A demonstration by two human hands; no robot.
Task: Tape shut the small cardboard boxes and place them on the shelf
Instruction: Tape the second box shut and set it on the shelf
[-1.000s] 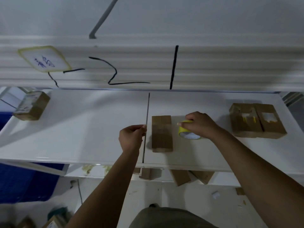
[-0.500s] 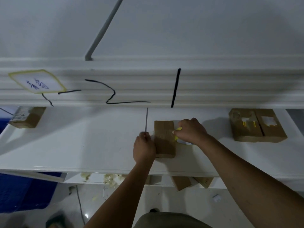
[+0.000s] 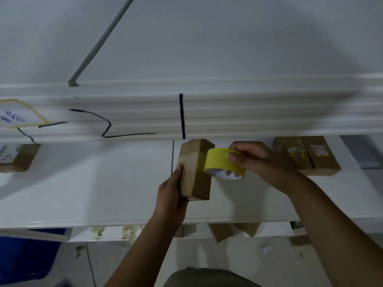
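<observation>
A small brown cardboard box (image 3: 200, 162) is tipped up on its long edge on the white shelf board (image 3: 103, 183), with clear tape across its left face. My left hand (image 3: 171, 193) grips the box's near left side. My right hand (image 3: 255, 160) holds a yellow tape roll (image 3: 221, 162) lifted against the box's right side, thumb on the roll's outer face and fingers through its core.
Two taped boxes (image 3: 306, 155) lie side by side at the right of the board, another box (image 3: 17, 157) at the far left. A stack of white panels (image 3: 248, 112) with black marker lines overhangs the back. Several boxes (image 3: 228, 230) sit on the lower level.
The box has been tipped from lying flat up onto its edge by my left hand. My right hand has lifted the tape roll off the board beside the box.
</observation>
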